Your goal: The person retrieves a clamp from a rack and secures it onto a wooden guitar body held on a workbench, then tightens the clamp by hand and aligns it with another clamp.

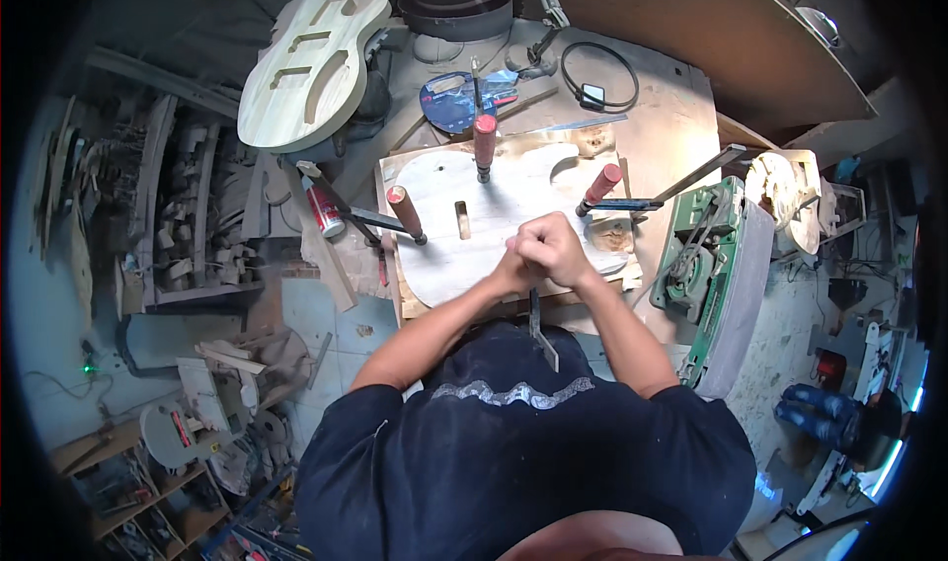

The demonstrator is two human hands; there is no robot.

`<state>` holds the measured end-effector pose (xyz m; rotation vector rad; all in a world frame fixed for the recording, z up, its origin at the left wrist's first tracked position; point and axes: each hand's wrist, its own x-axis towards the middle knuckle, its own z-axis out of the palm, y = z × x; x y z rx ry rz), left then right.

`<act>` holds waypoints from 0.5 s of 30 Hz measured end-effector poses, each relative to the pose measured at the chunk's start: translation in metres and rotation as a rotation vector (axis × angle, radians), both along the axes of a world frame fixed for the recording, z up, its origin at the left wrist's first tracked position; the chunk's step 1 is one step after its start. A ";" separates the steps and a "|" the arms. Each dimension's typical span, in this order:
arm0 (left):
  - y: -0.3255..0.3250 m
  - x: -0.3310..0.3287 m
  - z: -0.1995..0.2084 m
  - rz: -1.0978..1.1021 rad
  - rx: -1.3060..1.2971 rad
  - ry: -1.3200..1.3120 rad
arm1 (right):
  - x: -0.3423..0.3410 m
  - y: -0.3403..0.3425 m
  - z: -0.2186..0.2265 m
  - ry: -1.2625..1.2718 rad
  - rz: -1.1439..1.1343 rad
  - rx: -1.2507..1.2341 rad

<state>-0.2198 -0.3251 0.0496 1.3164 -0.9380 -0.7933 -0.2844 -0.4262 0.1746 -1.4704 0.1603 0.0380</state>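
Observation:
A pale guitar body (434,181) lies flat on a wooden board (599,144) at the workbench. Bar clamps with red handles press on it: one clamp (484,138) at the far edge, one clamp (403,210) on the left and one clamp (600,186) on the right. At the near edge, my right hand (551,247) and my left hand (513,273) are closed together around the top of another bar clamp (536,332). Its dark metal bar sticks out toward me below them; its handle is hidden inside my fingers.
Another guitar body (311,67) with cut cavities stands at the back left. A green belt sander (703,255) is close on the right. Behind the work are a blue disc (454,102) and a black cable loop (600,77). A spray can (324,210) sits left.

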 end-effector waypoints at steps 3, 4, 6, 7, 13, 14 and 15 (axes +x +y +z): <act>-0.007 0.047 0.016 -0.545 0.255 -0.028 | -0.001 0.037 -0.007 -0.096 -0.679 -0.073; -0.011 0.054 0.019 -0.633 0.280 -0.015 | 0.000 0.044 -0.008 -0.089 -0.789 -0.007; -0.015 0.058 0.020 -0.738 0.299 -0.007 | -0.001 0.041 -0.005 -0.081 -0.855 0.032; -0.011 0.055 0.019 -0.632 0.232 -0.016 | -0.002 0.034 -0.001 -0.083 -0.861 0.030; 0.005 -0.029 0.031 0.196 0.300 -0.021 | 0.005 -0.033 0.012 -0.056 0.402 0.378; 0.006 -0.031 0.020 0.162 0.262 -0.031 | 0.012 -0.034 0.003 -0.115 0.505 0.123; 0.006 -0.025 0.006 0.103 0.231 -0.042 | 0.011 -0.029 0.002 -0.112 0.507 0.132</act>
